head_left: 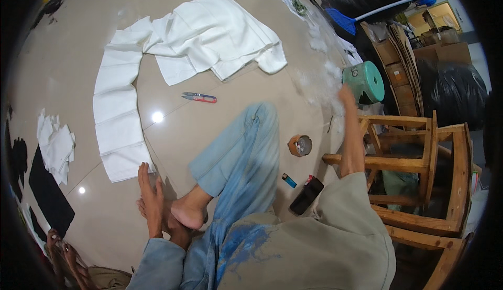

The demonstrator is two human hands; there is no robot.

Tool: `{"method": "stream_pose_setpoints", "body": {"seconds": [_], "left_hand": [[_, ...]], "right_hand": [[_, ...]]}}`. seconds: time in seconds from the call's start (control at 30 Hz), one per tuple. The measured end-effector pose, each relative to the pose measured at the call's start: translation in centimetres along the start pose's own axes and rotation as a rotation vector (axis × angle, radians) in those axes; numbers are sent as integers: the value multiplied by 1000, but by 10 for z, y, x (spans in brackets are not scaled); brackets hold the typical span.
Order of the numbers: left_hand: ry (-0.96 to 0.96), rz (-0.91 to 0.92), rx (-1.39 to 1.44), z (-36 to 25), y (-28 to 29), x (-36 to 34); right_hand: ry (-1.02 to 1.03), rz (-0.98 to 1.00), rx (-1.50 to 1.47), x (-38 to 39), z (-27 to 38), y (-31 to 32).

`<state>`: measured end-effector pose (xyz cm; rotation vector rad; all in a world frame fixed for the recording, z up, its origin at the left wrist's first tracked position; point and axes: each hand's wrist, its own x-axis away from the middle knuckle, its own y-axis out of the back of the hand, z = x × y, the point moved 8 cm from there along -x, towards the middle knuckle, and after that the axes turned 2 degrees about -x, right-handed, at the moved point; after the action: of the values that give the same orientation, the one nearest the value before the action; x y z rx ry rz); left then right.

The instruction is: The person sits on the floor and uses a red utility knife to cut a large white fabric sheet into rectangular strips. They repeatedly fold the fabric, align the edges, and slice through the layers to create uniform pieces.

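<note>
My left hand (150, 193) is at the near end of a long folded strip of white cloth (120, 127). Its fingers are stretched out, their tips at the cloth's corner, beside my bare foot (188, 214). The strip runs away from me and joins a wider, rumpled spread of white cloth (204, 33). Thread snips (200, 97) with red-and-grey handles lie on the floor inside the curve of the cloth. Out to the right, my right hand (346, 95) is raised beside a green cylindrical container (369, 82). Blur and the angle hide its fingers.
Near my right knee lie a round brown bowl (300, 146), a blue lighter (288, 180) and a black phone (306, 196). Wooden stools (408, 164) crowd the right side. White fluff (325, 80) litters the floor. Another person's hands (63, 248) show at lower left, near black cloth (50, 193).
</note>
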<state>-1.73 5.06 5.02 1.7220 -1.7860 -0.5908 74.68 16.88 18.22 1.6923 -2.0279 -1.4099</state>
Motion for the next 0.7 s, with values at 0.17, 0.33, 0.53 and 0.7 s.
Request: {"method": "stream_pose_setpoints", "body": {"seconds": [0.17, 0.33, 0.53, 0.7], "left_hand": [[5, 9, 18, -9, 6, 6], [50, -58, -13, -1, 14, -1], [6, -353, -231, 57, 55, -39], [-91, -194, -534, 96, 59, -58]], "right_hand": [[-396, 257, -730, 112, -68, -78], [-487, 79, -765, 88, -120, 23], [-192, 348, -1604, 79, 93, 117], [416, 1157, -2015, 247, 400, 240]]}}
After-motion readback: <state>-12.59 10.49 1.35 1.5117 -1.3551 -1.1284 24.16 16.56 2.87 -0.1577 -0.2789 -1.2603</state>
